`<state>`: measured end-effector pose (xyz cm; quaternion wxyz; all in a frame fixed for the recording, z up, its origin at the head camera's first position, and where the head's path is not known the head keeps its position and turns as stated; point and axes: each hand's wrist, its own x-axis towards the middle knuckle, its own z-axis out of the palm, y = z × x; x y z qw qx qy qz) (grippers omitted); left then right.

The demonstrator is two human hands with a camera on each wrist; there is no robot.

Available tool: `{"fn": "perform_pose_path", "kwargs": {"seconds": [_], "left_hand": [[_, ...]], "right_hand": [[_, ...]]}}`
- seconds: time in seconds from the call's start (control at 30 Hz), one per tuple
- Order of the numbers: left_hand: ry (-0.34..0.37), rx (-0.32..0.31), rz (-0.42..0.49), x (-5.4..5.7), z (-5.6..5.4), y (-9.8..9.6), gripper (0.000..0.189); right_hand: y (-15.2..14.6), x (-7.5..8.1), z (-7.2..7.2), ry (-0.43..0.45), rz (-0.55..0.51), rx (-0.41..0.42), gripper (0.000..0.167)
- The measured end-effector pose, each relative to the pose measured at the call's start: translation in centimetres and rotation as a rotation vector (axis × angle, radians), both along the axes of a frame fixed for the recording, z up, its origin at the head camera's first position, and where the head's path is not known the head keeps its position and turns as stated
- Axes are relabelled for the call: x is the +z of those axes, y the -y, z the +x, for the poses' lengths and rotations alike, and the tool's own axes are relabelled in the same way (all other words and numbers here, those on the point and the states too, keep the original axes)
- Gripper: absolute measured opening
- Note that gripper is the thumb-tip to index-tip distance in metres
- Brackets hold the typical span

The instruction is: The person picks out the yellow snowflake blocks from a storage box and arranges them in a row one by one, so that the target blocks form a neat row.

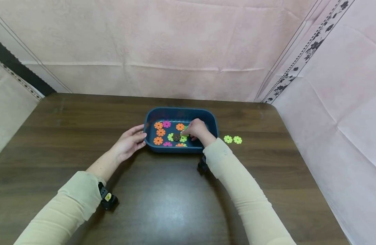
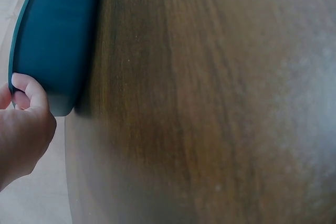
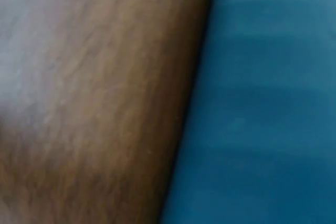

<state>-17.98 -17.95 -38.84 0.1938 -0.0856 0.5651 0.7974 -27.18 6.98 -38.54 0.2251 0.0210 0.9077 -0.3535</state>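
A dark blue plastic tray [image 1: 175, 149] stands on the table with flower-shaped discs in orange, pink, green and brown on its floor. At its left end my left hand [image 1: 128, 143] grips the rim; in the left wrist view, thumb and fingers pinch the tray wall [image 2: 58, 35]. My right hand [image 1: 197, 130] reaches down inside the tray, fingertips pinching a yellow-green flower disc [image 1: 184, 133] beside the brown disc [image 1: 176, 137]. The hand partly covers the discs under it. Only the tray's side [image 3: 262, 108] and the table show in the right wrist view.
Two yellow-green flower discs [image 1: 232, 139] lie on the wooden table [image 1: 163, 204] just right of the tray. Pale patterned cloth [image 1: 175, 44] hangs behind the table's far edge and along both sides. A small black camera is strapped to each wrist.
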Motion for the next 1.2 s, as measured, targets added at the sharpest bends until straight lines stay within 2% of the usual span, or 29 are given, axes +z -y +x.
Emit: {"fn": "perform_pose_path", "kwargs": {"seconds": [0.1, 0.2, 0.33, 0.47, 0.73, 0.9, 1.03, 1.2], "left_hand": [[0.004, 0.001, -0.003, 0.0, 0.0, 0.0, 0.060], [0.004, -0.001, -0.008, 0.1, 0.0, 0.0, 0.062], [0.007, -0.003, -0.008, 0.2, 0.0, -0.1, 0.062], [0.015, 0.000, -0.008, 0.3, 0.0, -0.2, 0.060], [-0.009, -0.007, -0.003, -0.1, 0.0, -0.1, 0.060], [-0.047, -0.019, 0.029, -0.3, 0.0, 0.1, 0.060], [-0.021, -0.006, -0.001, -0.2, 0.0, 0.0, 0.062], [0.015, 0.002, -0.007, 0.2, 0.0, -0.1, 0.059]], "right_hand": [[0.2, 0.1, 0.1, -0.022, 0.044, 0.037, 0.027], [0.2, 0.1, -0.1, -0.005, 0.037, 0.036, 0.021], [-0.3, 0.2, -0.3, 0.040, -0.062, -0.009, 0.013], [-1.0, 0.2, -0.6, 0.109, -0.185, -0.071, 0.015], [-1.4, 0.6, -1.0, 0.194, -0.278, -0.131, 0.018], [-1.8, 1.4, -1.1, 0.214, -0.358, -0.158, 0.024], [-2.6, 2.4, -1.1, 0.211, -0.413, -0.154, 0.027], [-3.9, 3.8, -1.0, 0.193, -0.423, -0.146, 0.031]]}}
